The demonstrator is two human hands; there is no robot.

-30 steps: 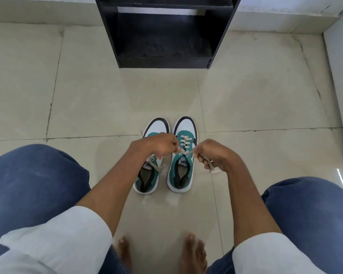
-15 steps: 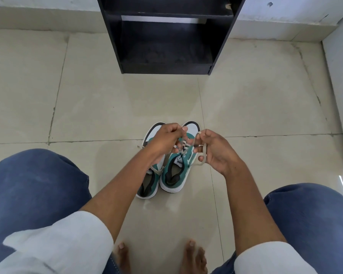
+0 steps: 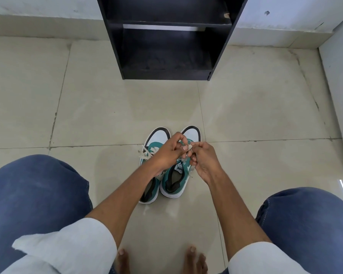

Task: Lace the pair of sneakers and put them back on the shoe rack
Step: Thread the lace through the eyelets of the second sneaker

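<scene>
Sneakers point(image 3: 171, 175) stand side by side on the floor point(image 3: 265, 115) before the shoe rack point(image 3: 166, 36); left hand point(image 3: 167, 153) and right hand point(image 3: 203, 163) fingers pinch the right shoe's lace point(image 3: 189, 147); advise drawing both ends evenly taut before knotting.

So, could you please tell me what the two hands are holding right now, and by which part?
Both the left hand and right hand pinch the cream lace of the right-side sneaker near its loose ends, above the tongue.
</scene>
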